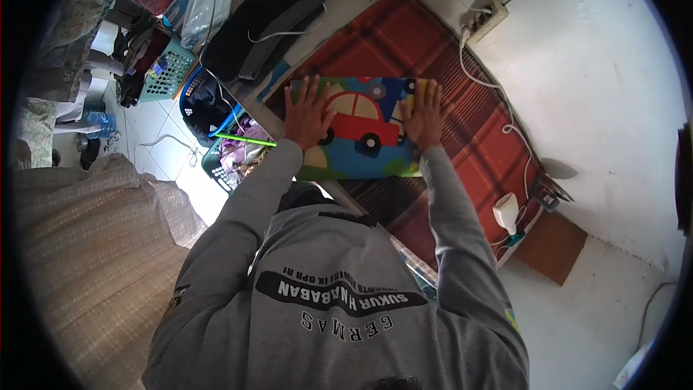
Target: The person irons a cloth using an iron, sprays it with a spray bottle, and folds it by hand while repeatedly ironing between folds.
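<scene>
A rectangular piece of colourful fabric [361, 130], printed with a red car and green and blue shapes, lies flat, apparently folded. My left hand [307, 114] rests palm down on its left part, fingers spread. On the opposite side, my right hand [424, 119] is also flat, pressing near the right edge with its fingers extended. Neither hand grips anything. Beneath the fabric is a red checked cloth [382, 36] covering the work surface.
Dark folded garments [253, 29] lie at the far left of the surface. A white bottle with a teal nozzle [506, 211] is at the right, near what looks like an iron [554, 191]. A power strip [487, 20] hangs on the wall. Laundry baskets [170, 68] stand left.
</scene>
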### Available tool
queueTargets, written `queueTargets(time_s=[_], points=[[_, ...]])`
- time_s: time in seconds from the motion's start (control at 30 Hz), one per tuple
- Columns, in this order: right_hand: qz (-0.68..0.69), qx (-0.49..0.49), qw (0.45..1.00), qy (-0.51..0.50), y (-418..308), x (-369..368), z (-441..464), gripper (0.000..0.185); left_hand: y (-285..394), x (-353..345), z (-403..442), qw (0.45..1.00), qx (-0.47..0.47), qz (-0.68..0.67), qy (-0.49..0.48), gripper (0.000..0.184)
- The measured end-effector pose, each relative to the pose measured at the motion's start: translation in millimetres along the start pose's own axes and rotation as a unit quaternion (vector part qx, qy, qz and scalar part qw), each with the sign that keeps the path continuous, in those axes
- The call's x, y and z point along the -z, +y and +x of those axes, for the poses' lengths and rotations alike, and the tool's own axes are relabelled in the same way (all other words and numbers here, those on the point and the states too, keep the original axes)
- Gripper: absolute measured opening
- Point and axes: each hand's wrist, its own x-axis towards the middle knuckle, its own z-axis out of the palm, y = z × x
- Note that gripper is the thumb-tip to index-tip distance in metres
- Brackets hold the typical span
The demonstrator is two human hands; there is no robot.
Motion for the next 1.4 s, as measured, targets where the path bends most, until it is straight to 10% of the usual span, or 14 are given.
queueTargets(time_s=[0.43,0.5,0.57,0.63,0.7,0.77,0.9,0.97,1.1,1.17,1.2,1.23,1.33,1.4], points=[[0.115,-0.096,0.987,-0.048,77.1,-20.5,-54.0,0.080,-40.3,-23.0,12.0,0.997,0.049,-0.046,-0.027,0.079],[0.365,-0.107,0.921,-0.082,70.6,-6.4,-19.7,0.076,-66.3,-10.2,49.7,0.991,0.060,-0.111,-0.052,0.083],[0.397,-0.181,0.894,-0.103,65.8,-14.2,8.3,0.068,-81.2,24.2,86.3,0.919,0.052,-0.217,-0.326,0.093],[0.429,-0.244,0.862,-0.117,63.0,2.0,20.5,0.060,-81.3,26.4,97.0,0.894,-0.005,-0.248,-0.373,0.090],[0.634,-0.267,0.635,-0.352,69.2,31.8,31.2,0.053,-85.2,30.7,104.3,0.865,-0.060,-0.273,-0.416,0.088],[0.650,-0.213,0.659,-0.314,74.2,64.0,25.2,0.054,-89.1,32.8,97.5,0.806,0.002,-0.373,-0.460,0.081],[0.674,-0.024,0.721,-0.157,101.5,156.7,-3.7,0.054,-71.2,140.1,89.1,0.802,-0.046,-0.507,-0.313,0.073],[0.637,0.002,0.762,-0.117,118.7,196.8,-27.4,0.050,-40.2,212.7,85.0,0.901,-0.089,-0.377,-0.195,0.065],[0.473,0.075,0.876,0.049,118.2,213.7,-84.5,0.037,-13.3,200.8,50.6,0.933,-0.282,-0.200,0.101,0.051],[0.648,-0.033,0.753,0.107,89.2,193.6,-125.4,0.035,-9.2,165.0,23.2,0.958,-0.243,-0.141,0.066,0.050],[0.815,-0.150,0.555,0.068,75.7,181.9,-147.4,0.035,-9.5,139.5,8.0,0.956,-0.249,-0.141,0.056,0.048],[0.838,-0.199,0.505,0.055,73.5,152.5,-165.0,0.036,-10.8,109.3,-9.9,0.955,-0.254,-0.143,0.043,0.046],[0.740,-0.202,0.642,-0.001,104.3,20.8,-237.8,0.040,-30.4,15.8,-73.4,0.964,-0.245,-0.003,-0.103,0.042],[0.633,-0.152,0.759,0.003,121.2,-42.3,-287.7,0.043,-4.0,75.6,-60.4,0.960,-0.216,-0.009,-0.179,0.042]])
